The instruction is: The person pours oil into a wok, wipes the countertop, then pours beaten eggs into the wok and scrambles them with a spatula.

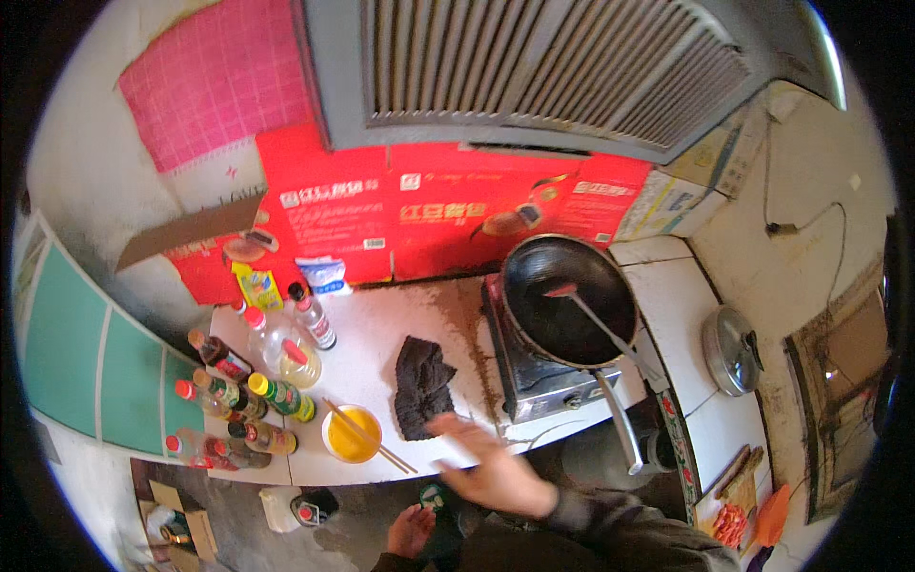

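My right hand (pixel 493 468), blurred, reaches over the counter's front edge with thumb and fingers apart and nothing held. Its fingertips overlap the lower end of a crumpled dark cloth (pixel 423 386); I cannot tell whether they touch. Below the counter edge hangs my left hand (pixel 411 529), palm partly up, with nothing seen in it. To the left stands a bowl of yellow beaten egg (pixel 348 442) with a pair of chopsticks (pixel 397 457) across its rim. A black wok (pixel 550 322) rests on a gas stove (pixel 532 390), and a spatula (pixel 607 329) leans inside it.
Several sauce bottles (pixel 282 397) and a large oil bottle (pixel 300 365) crowd the left side. The wok's handle (pixel 622 429) juts past the counter front. Rightward are a pot lid (pixel 730 350) and chopped red meat (pixel 730 525) on a board. A range hood (pixel 343 107) hangs above.
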A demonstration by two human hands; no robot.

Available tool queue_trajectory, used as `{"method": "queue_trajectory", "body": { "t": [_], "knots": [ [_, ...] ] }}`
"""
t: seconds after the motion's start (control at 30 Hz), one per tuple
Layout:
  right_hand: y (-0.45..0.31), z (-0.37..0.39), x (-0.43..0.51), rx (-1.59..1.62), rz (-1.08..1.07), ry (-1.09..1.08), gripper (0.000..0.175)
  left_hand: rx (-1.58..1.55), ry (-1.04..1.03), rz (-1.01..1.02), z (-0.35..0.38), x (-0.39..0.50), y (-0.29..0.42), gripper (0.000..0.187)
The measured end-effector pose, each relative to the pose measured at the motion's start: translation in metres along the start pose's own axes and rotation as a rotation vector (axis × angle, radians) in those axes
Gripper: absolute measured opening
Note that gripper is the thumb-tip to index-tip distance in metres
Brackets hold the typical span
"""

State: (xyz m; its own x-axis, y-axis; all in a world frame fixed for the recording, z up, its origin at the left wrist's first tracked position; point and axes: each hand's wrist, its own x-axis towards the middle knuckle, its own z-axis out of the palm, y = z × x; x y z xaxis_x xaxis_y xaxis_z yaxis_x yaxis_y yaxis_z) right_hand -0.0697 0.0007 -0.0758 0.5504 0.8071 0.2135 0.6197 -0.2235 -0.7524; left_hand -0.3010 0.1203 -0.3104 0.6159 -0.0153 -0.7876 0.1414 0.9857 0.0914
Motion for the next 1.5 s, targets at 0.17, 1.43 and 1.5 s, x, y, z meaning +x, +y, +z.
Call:
{"method": "queue_trajectory", "body": {
  "t": [0.17, 1.43, 1.5],
  "knots": [
    [0.060, -0.209, -0.057, -0.649, 0.257, 0.732, 0.040, -0.013, -0.067, -0.077, 0.012, 0.008, 0.006, 0.029],
    [0.181, -0.343, -0.121, 0.503, 1.074, 0.194, 0.020, 0.157, -0.023, 0.202, 0.101, -0.018, -0.075, 0.042],
    [0.187, -0.338, -0.122, 0.541, 1.048, 0.202, 0.021, 0.140, -0.022, 0.197, 0.100, -0.019, -0.074, 0.039]
  ]
}}
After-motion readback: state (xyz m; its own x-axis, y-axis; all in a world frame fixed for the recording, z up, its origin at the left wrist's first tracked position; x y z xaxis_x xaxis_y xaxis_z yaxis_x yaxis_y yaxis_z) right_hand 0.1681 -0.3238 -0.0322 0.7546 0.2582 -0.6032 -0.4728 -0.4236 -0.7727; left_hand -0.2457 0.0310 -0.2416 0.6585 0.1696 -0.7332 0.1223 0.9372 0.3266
